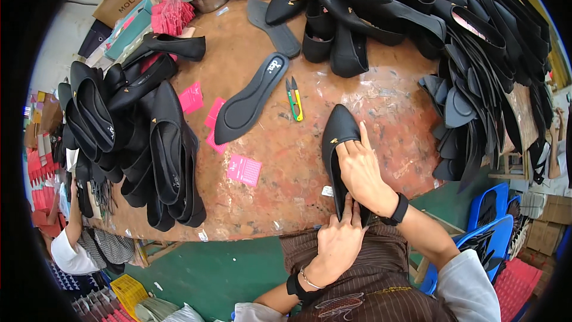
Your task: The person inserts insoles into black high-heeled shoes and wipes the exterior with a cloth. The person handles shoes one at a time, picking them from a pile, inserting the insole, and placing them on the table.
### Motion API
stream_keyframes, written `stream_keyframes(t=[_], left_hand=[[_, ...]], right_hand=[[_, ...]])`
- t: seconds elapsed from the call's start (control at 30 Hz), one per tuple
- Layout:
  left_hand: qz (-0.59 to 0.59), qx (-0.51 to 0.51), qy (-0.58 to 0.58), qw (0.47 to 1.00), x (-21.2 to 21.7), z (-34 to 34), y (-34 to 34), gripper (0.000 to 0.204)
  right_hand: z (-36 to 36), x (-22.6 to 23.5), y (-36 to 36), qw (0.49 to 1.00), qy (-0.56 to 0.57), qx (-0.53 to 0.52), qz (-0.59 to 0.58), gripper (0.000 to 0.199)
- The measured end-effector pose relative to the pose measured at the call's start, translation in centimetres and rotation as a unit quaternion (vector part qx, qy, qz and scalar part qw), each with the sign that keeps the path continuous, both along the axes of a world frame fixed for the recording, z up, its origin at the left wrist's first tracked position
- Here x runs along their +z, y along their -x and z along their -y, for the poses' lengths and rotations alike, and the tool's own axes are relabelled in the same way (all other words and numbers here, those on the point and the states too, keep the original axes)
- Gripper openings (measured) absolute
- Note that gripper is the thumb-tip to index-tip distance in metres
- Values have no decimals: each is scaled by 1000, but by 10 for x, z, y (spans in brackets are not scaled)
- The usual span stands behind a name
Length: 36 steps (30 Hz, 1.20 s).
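A black pointed-toe shoe (340, 120) with a small gold ornament lies near the table's front edge, its toe pointing away from me. My right hand (364, 172) grips it across the opening, some fingers inside and one stretched along the outer right side. At the heel end, my left hand (338, 242) is on the shoe, two fingers pressing into the opening; its other fingers are curled. The hands cover most of the shoe's inside. Left of it lie yellow-and-green thread snips (295, 100) and a dark insole (252, 99). Another insole (273, 27) lies farther back.
Piled black shoes (164, 149) stand at the left, and more shoes (351, 12) crowd the back. A heap of dark insoles (462, 107) is at the right. Pink cards (244, 170) lie on the brown table (268, 203). A blue chair (491, 238) stands at the lower right; another person's arm (74, 220) shows at left.
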<state>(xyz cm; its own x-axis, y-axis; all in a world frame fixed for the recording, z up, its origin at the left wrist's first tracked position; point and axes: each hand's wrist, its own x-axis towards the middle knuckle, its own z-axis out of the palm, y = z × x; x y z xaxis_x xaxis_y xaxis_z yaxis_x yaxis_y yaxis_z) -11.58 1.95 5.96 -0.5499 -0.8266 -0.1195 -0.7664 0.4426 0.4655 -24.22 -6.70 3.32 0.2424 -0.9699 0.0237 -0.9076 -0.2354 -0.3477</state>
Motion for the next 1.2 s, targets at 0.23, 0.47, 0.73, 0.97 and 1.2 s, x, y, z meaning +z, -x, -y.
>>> stream_keyframes(t=[0.23,0.47,0.73,0.97,1.2], left_hand=[[19,-24,-10,999,-8,-3,-2,41],[10,-31,-8,999,-6,0,-4,35],[12,-47,9,999,-8,1,-5,40],[-45,-69,-40,996,15,18,-29,40],[-112,59,81,989,161,64,-243,74]], right_hand=[[-36,22,9,999,-19,45,-12,63],[-15,7,-8,989,35,5,-141,51],[0,-21,-7,980,120,12,-161,25],[15,10,8,990,-5,124,-69,17],[73,57,30,657,-217,-120,712,32]])
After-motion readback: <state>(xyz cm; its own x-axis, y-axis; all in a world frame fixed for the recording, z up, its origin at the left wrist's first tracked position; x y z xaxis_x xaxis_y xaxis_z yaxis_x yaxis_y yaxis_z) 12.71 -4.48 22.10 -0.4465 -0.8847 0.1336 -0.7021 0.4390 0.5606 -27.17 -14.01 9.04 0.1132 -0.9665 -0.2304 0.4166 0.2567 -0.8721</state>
